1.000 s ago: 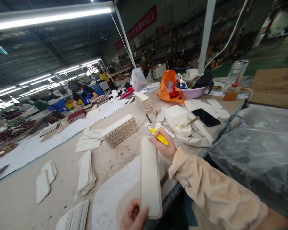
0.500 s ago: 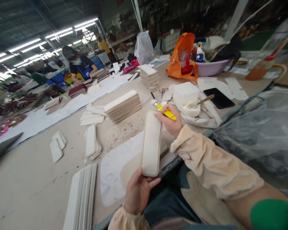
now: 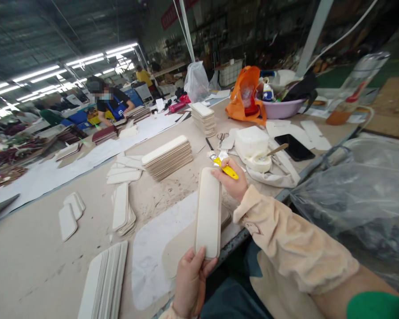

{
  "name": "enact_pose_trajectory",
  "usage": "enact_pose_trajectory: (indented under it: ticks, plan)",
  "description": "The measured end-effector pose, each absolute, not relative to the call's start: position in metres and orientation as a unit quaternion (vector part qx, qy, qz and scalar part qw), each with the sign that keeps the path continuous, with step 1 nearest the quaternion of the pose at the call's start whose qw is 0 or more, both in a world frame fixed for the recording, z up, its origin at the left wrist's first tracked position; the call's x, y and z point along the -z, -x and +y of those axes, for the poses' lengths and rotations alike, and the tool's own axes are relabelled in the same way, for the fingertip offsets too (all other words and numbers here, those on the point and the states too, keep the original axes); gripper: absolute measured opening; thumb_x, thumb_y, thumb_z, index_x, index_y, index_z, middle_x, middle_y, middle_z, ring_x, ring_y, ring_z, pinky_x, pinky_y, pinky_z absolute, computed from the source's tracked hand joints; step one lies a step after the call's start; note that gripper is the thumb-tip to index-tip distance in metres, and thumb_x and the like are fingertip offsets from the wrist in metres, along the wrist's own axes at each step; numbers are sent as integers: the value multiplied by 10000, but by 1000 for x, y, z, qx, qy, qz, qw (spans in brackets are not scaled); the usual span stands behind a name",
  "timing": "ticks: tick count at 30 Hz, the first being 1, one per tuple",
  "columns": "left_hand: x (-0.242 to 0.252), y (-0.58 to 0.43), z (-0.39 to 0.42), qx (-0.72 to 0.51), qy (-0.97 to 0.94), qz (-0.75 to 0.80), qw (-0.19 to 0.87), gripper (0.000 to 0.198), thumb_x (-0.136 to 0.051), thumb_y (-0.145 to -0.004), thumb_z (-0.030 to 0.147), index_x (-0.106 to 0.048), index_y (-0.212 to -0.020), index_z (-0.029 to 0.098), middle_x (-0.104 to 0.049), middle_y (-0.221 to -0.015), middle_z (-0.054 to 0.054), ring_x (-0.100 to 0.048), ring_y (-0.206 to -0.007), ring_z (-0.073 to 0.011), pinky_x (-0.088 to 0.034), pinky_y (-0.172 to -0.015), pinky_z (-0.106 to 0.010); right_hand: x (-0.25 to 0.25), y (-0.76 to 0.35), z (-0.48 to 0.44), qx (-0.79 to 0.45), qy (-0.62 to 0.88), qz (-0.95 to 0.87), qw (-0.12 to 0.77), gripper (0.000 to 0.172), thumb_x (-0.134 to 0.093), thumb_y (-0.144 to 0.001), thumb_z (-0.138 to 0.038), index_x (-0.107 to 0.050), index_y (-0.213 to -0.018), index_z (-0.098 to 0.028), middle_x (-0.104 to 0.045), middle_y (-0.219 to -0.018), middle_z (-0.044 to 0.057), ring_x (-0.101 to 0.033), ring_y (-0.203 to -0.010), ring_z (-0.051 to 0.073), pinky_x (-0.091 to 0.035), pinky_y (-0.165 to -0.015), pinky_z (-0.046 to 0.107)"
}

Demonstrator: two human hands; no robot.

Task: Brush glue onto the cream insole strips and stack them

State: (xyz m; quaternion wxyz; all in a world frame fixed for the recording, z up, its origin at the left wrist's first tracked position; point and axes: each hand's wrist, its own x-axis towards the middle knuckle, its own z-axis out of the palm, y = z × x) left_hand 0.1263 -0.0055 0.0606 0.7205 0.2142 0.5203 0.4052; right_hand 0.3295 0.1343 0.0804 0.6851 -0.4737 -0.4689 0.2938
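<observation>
A long cream panel with rounded corners is held up, tilted, over the table's near edge. My left hand grips its lower end, thumb on the face and fingers behind. At the upper end, my right hand pinches the corner with its thumb. That same hand also carries a paintbrush with a yellow handle, bristles pointing left and away from the panel. Beneath the panel lie a white sheet and a beige rounded piece. A white paste tub with a wooden stick stands right of the brush.
Stacks of similar panels stand on the table, one at the middle and one near left. A phone, scissors, an orange bag and a purple basin sit rightward. A co-worker works at far left.
My left thumb has come up onto the panel's face, and the fingers have closed on its lower end. The whole view has shifted slightly, so things appear lower and further left.
</observation>
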Motion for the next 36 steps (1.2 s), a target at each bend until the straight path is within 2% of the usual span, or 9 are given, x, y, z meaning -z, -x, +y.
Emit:
enact_pose_trajectory:
  ticks: [6, 11, 18, 23, 28, 33, 36]
  plan:
    - [-48, -127, -2, -419, -185, 566, 685, 329, -882, -524, 300, -720, -774, 160, -750, -764, -43, -688, -641, -152, -591, -566, -219, -81, -330, 132, -262, 498, -487, 668, 283, -664, -778, -382, -421, -818, -243, -386, -632, -68, -364, -549, 116, -307, -518, 246]
    - [-39, -126, -1, -412, -176, 589, 672, 337, -905, -453, 311, -719, -706, 189, -732, -676, -15, -670, -582, -138, -565, -521, -195, -81, -331, 131, -259, 498, -497, 661, 248, -649, -783, -340, -422, -816, -244, -386, -624, -69, -361, -543, 115, -307, -518, 246]
    - [-32, -123, -2, -393, -234, 598, 658, 219, -837, -578, 377, -706, -673, 230, -698, -651, -15, -669, -595, -167, -569, -557, -244, -80, -332, 132, -250, 501, -497, 662, 239, -649, -783, -327, -427, -807, -241, -391, -621, -70, -365, -541, 114, -306, -510, 245]
    - [-45, -127, -7, -402, -235, 580, 668, 242, -812, -624, 376, -695, -746, 203, -704, -752, -18, -652, -671, -136, -541, -574, -203, -81, -335, 131, -220, 517, -500, 658, 242, -653, -786, -353, -442, -802, -235, -400, -624, -69, -362, -536, 108, -302, -508, 242]
    - [-52, -129, -11, -419, -243, 542, 686, 259, -787, -668, 345, -613, -710, 159, -675, -768, -14, -629, -720, -122, -521, -585, -193, -80, -338, 133, -199, 510, -510, 664, 271, -667, -767, -369, -437, -795, -227, -405, -635, -68, -362, -543, 100, -297, -521, 239]
    - [-51, -130, -14, -443, -232, 493, 712, 221, -719, -753, 322, -613, -866, 164, -683, -921, -32, -642, -838, -145, -543, -714, -257, -79, -340, 135, -205, 511, -505, 665, 307, -674, -757, -403, -426, -801, -226, -403, -646, -61, -363, -549, 99, -305, -525, 240]
    - [-54, -131, -16, -458, -254, 464, 714, 235, -713, -758, 287, -606, -940, 183, -679, -999, -36, -637, -930, -165, -526, -796, -281, -80, -340, 133, -215, 526, -500, 654, 320, -663, -759, -426, -412, -805, -233, -396, -644, -55, -363, -559, 105, -313, -534, 243]
